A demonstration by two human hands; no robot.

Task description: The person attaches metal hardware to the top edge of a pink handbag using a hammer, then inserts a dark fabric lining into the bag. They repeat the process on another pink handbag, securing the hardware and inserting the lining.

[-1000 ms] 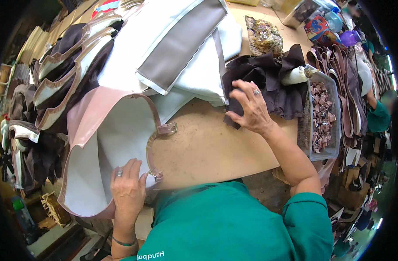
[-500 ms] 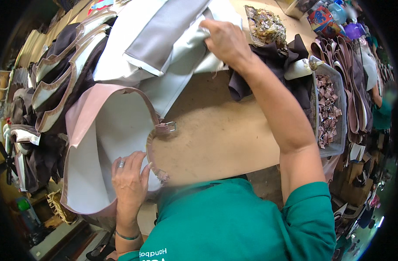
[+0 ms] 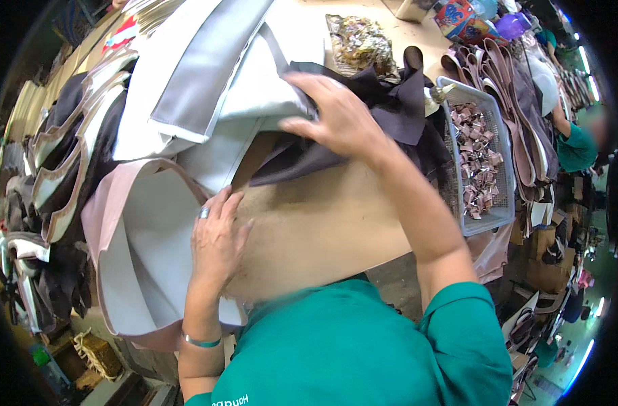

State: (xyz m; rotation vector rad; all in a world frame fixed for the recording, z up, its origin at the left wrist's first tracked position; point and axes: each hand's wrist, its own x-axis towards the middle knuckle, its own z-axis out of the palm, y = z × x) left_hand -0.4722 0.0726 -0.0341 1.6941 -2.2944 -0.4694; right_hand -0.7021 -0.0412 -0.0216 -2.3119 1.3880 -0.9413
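Note:
My right hand (image 3: 339, 118) is open, thumb and fingers apart, over a dark brown cloth piece (image 3: 403, 111) and the edge of white-backed grey panels (image 3: 204, 68). Whether its fingertips press on the cloth, I cannot tell. The cloth spreads leftward beneath this hand. At the left, a pink bag body (image 3: 109, 203) with a white lining stands with its mouth toward me. My left hand (image 3: 218, 237), ringed and loosely spread, is beside the bag's right edge and hides part of it. Nothing shows in its fingers.
Right of the cloth sits a grey plastic basket (image 3: 508, 176) of small pink tabs with metal rings. Folded brown straps (image 3: 518, 115) lie beyond it. A shallow tray of crumpled scraps (image 3: 360, 44) is at the back. Stacked dark pieces with pale edges (image 3: 79, 142) line the left.
My right hand has left the white panels and come nearer, over the dark cloth, which now reaches farther left. My left hand has moved up and forward along the bag. The view has shifted.

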